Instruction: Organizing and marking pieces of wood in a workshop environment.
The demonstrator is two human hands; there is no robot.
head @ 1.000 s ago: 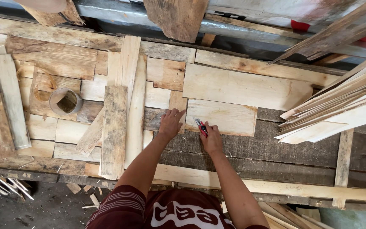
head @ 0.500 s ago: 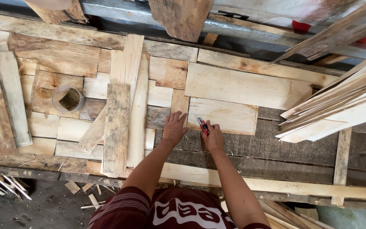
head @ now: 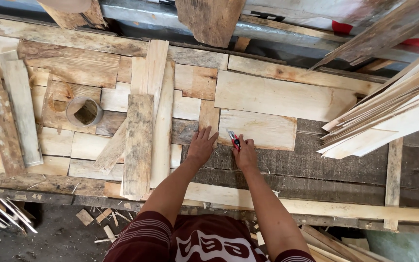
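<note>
At the far left of the workbench (head: 316,170) a long grey plank (head: 21,114) lies lengthwise beside a darker weathered strip (head: 3,131). Near them a short tube (head: 85,111) stands open end up on the scraps. Further right a rough grey board (head: 137,145) lies across paler slats. The person's left hand (head: 201,147) rests flat, fingers spread and holding nothing, with its fingertips on a narrow brown wood piece (head: 208,118) and its palm on the dark bench top. Just beside it the right hand (head: 245,154) is closed around a red utility knife (head: 233,139), whose tip touches the lower left corner of a pale plywood panel (head: 260,129). At the far right a stack of thin light boards (head: 389,116) juts in over the bench.
</note>
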